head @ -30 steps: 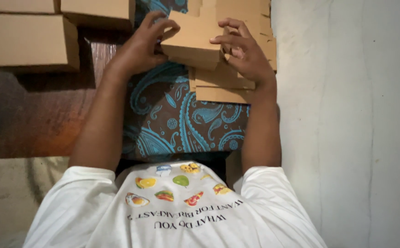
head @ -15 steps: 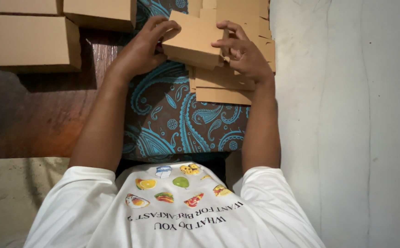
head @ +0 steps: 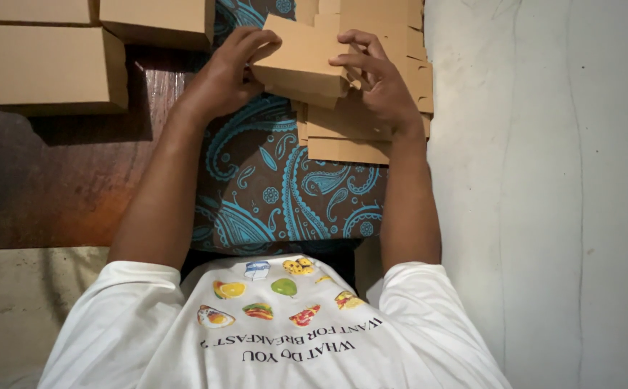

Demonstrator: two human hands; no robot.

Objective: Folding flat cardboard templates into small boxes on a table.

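A small brown cardboard box is held between both hands above my lap. My left hand grips its left end, fingers curled over the top edge. My right hand holds its right side, fingers spread across the top. Under the box lies a stack of flat cardboard blanks, resting on a brown cloth with a turquoise paisley pattern.
Folded brown boxes stand at the upper left: one large, another behind it. They sit on a dark reddish wooden surface. A pale grey floor fills the right side. My white printed shirt fills the bottom.
The box has shifted slightly in my hands, and both hands have adjusted their hold on it. The stack of blanks and the finished boxes stay put.
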